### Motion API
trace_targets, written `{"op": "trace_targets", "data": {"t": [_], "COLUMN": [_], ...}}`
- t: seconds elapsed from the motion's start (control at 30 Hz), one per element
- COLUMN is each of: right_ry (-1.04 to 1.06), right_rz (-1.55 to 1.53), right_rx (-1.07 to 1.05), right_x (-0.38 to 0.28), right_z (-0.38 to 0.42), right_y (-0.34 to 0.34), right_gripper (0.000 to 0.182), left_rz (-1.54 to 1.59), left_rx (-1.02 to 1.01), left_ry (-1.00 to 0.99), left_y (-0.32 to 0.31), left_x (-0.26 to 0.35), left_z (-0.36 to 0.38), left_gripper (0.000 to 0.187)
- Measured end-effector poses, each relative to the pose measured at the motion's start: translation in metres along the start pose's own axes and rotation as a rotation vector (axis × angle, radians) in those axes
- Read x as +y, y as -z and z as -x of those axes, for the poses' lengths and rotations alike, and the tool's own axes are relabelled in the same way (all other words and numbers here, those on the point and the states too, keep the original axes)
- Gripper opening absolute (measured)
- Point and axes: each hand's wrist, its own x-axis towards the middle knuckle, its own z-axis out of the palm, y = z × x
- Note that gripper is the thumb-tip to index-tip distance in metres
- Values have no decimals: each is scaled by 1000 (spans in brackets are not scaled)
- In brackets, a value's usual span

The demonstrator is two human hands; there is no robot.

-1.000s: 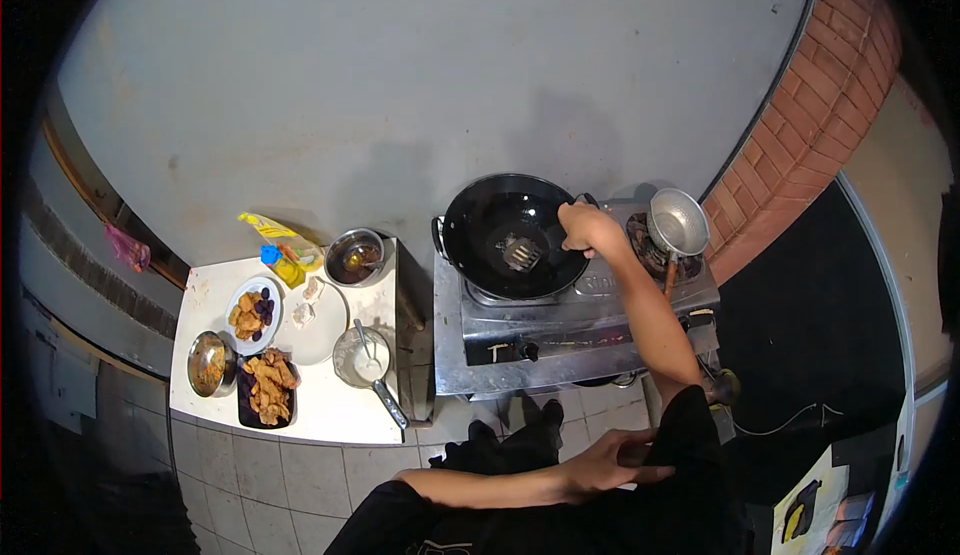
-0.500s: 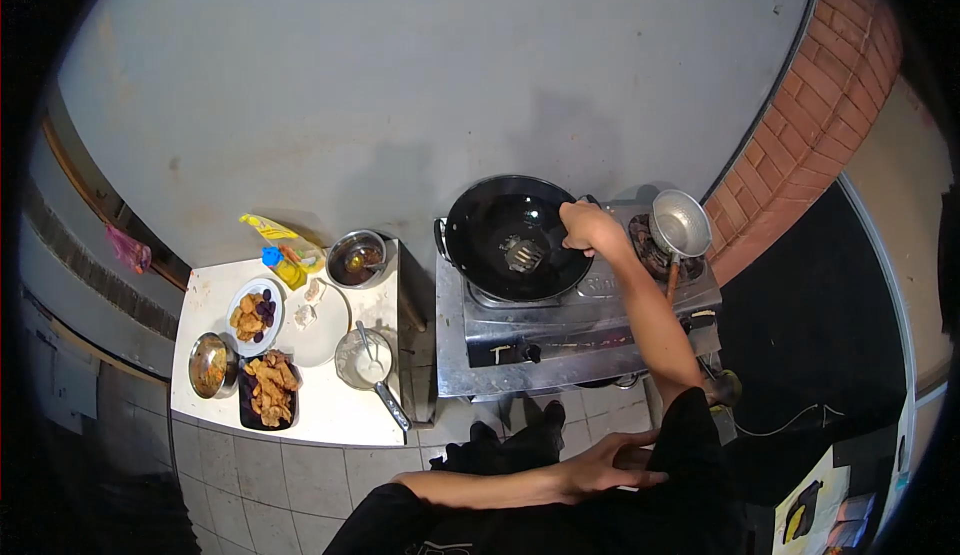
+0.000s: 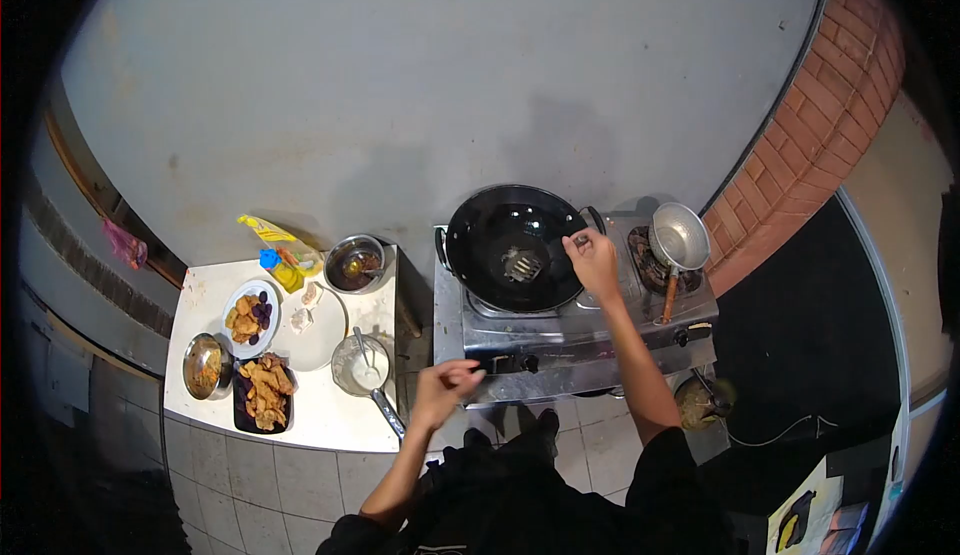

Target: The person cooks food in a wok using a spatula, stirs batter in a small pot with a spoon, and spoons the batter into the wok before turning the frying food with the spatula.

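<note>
A black wok (image 3: 480,280) with two loop handles sits on the left burner of the steel gas stove (image 3: 585,325). In its bottom lies a pale slotted shape (image 3: 520,265), like a slotted turner's head; a handle cannot be made out. My right hand (image 3: 597,260) is over the wok's right rim, its thumb and fingers pinched together. Whatever it may hold is too dark and small to name. At the stove's front left edge, my left hand (image 3: 447,393) is open, fingers apart, left of a black knob (image 3: 528,363).
A small saucepan (image 3: 680,235) rests on the right burner. On the white table (image 3: 340,425) to the left are a black tray of fried pieces (image 3: 266,395), an oval plate (image 3: 238,340), a white plate (image 3: 318,340), metal bowls (image 3: 355,260) and a handled pot (image 3: 360,365).
My left hand has gone from in front of my body to the stove's front left. My right hand has come slightly nearer along the wok's rim, its fist loosening into a pinch.
</note>
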Motion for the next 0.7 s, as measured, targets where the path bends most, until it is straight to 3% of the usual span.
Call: {"op": "trace_targets", "data": {"t": [0.17,0.23,0.33,0.43,0.47,0.57,0.6,0.7], "right_ry": [-53,-135,-185,-177,-173,-166,-184,-203], "right_rz": [-179,-223,-299,-363,-382,-396,-398,-408], "right_rx": [63,2,-9,45,66,82,88,87], "right_x": [21,10,6,5,4,0,-3,0], "right_z": [27,36,42,41,41,43,43,40], "right_y": [-14,-9,-9,-11,-11,-8,-8,-10], "right_gripper": [21,21,21,20,20,20,20,21], "left_rz": [-52,67,-371,-827,-811,-125,87,223], "left_rx": [336,515,801,848,820,565,649,592], "left_ry": [43,68,37,-2,60,344,303,320], "left_y": [81,98,108,119,123,119,110,117], "left_x": [-100,-130,-156,-216,-237,-211,-209,-207], "left_z": [23,35,46,51,49,46,41,34], "left_gripper": [16,20,32,42,38,32,32,35]}}
